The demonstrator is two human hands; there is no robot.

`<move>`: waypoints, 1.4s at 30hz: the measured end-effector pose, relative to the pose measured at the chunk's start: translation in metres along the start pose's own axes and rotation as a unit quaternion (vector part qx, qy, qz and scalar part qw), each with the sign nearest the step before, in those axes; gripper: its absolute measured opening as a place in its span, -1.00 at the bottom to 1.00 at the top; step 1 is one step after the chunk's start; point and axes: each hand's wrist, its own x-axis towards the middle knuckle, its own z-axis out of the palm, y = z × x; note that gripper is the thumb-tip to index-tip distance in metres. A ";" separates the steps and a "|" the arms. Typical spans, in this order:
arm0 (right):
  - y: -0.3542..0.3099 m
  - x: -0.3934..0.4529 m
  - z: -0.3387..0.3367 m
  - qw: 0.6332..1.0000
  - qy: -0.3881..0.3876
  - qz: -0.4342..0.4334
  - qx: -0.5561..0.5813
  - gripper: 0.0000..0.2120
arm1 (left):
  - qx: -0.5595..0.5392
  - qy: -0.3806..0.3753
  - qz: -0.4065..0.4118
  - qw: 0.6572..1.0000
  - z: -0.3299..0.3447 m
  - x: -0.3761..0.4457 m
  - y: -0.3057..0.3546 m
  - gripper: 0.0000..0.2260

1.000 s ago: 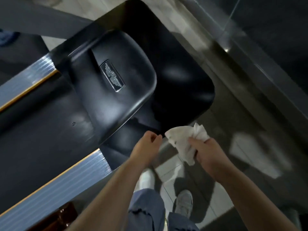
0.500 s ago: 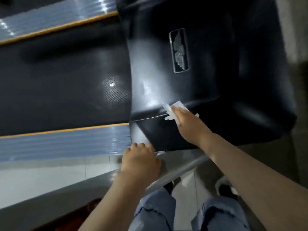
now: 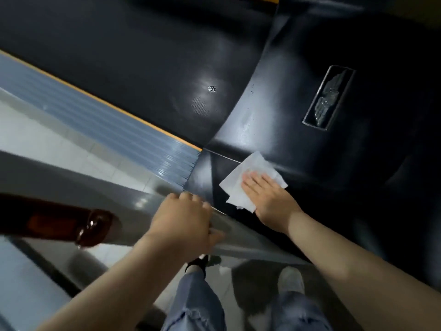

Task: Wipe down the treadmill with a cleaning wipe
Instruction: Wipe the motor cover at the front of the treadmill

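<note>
The treadmill's glossy black motor cover (image 3: 298, 96) fills the upper right, with a silver emblem plate (image 3: 328, 97) set in it. The black running belt (image 3: 133, 58) stretches to the upper left. A white cleaning wipe (image 3: 248, 173) lies spread on the near edge of the cover. My right hand (image 3: 267, 194) presses flat on the wipe with straight fingers. My left hand (image 3: 183, 223) grips the grey upright bar (image 3: 250, 244) of the treadmill frame, fingers curled over its top edge.
A ribbed grey side rail (image 3: 107, 125) with an orange stripe runs beside the belt. A brown glossy handle end (image 3: 93, 228) juts in from the left. Pale floor tiles (image 3: 59, 149), my jeans (image 3: 198, 304) and my shoes show below the bar.
The right hand brought the bunched wipe from mid-air onto the motor cover and now presses it spread flat. The left hand took hold of the grey bar. The view swung over the treadmill.
</note>
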 end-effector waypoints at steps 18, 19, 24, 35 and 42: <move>-0.018 0.105 0.012 0.942 -0.109 -0.277 -0.155 -0.41 | 0.094 0.031 0.070 0.993 0.026 0.002 0.012 -0.66; -0.006 0.109 0.003 0.955 -0.090 -0.223 -0.174 -0.41 | 0.104 0.028 0.075 0.991 0.025 0.003 0.012 -0.66; -0.006 0.069 0.010 0.964 -0.063 -0.151 -0.209 -0.41 | 0.141 0.022 0.096 0.985 0.022 0.003 0.013 -0.63; 0.023 -0.041 0.037 0.969 0.081 0.116 -0.204 -0.18 | 0.124 0.086 0.103 0.983 0.051 0.001 0.045 -0.62; 0.042 -0.093 0.030 0.975 -0.002 -0.114 -0.188 -0.41 | 0.076 0.192 0.012 0.978 0.097 0.024 0.129 -0.61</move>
